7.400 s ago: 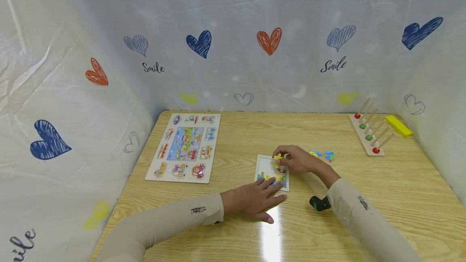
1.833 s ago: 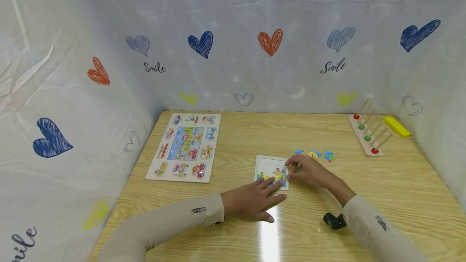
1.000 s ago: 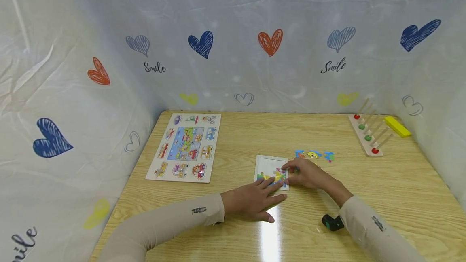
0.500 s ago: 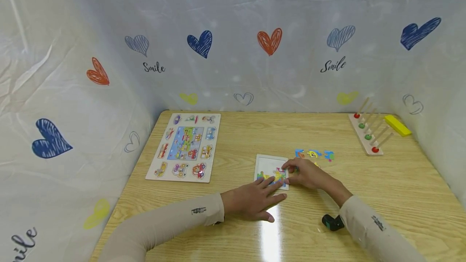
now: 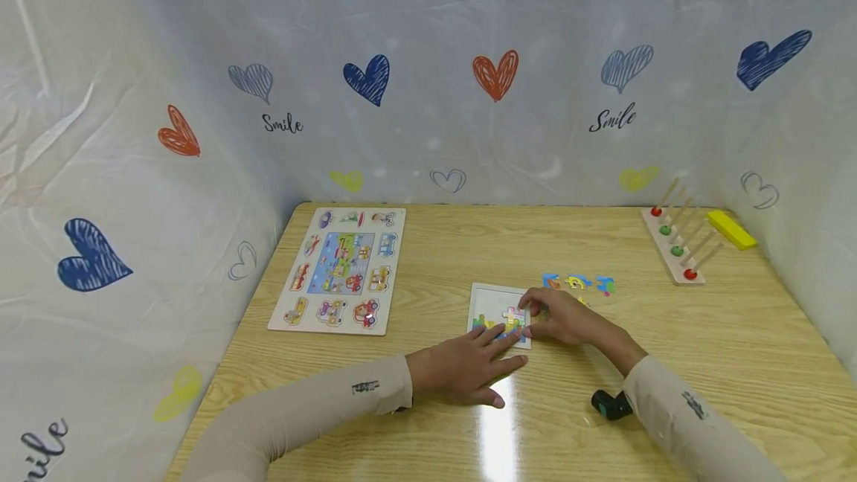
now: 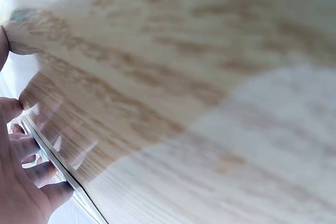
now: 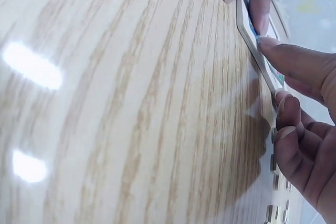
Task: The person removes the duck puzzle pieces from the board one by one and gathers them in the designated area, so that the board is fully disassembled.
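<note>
Showing bright pieces [image 5: 513, 316], the white-framed puzzle [image 5: 494, 300] touches the left hand [image 5: 462, 369], outspread, and right hand [image 5: 565, 316], curled, its hold unclear.

Curtained play corner; heart-print sheeting [image 5: 428, 117]; peg toy [image 5: 671, 242]

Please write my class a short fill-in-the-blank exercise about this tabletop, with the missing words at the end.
1. The spread hand across the near edge of the puzzle tray is the person's ____ one.
2. The block beside the peg stand is coloured ____.
3. The beads on the peg stand are red and ____.

Missing words: left; yellow; green.
</note>
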The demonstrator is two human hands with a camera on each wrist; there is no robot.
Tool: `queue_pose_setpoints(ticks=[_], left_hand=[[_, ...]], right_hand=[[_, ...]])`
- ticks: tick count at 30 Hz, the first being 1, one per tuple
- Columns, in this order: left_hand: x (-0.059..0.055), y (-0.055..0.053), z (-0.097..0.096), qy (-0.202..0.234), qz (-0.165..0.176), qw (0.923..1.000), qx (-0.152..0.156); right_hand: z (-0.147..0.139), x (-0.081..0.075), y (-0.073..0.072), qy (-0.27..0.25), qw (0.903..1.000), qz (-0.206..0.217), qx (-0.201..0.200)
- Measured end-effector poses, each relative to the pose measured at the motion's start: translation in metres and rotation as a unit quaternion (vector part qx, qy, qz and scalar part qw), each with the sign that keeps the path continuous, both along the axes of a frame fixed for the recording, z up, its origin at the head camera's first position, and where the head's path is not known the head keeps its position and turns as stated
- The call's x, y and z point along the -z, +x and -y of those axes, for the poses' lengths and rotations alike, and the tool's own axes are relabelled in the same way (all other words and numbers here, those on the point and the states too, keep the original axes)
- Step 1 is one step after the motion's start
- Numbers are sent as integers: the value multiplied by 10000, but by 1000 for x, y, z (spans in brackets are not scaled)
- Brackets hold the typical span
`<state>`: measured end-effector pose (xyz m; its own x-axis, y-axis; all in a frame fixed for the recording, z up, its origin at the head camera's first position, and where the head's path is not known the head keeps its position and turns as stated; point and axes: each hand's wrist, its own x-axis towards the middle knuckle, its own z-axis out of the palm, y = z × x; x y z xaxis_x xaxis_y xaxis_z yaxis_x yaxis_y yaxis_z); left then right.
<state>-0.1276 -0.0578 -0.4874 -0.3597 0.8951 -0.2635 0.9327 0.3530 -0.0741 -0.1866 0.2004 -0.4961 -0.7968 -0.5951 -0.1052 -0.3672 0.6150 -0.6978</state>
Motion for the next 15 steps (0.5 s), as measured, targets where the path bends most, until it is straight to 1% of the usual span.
queue_pose_setpoints(ticks=[3,8,15], left_hand=[[0,0,0,-1,-16,10000,-2],[0,0,1,21,-16,10000,-5],[1,0,1,49,95,9999,-45]], right_hand=[[1,0,-1,-28,10000,52,-8],[2,-1,-1,-72,10000,0,3],[3,0,-5,-113,9999,66,-1]])
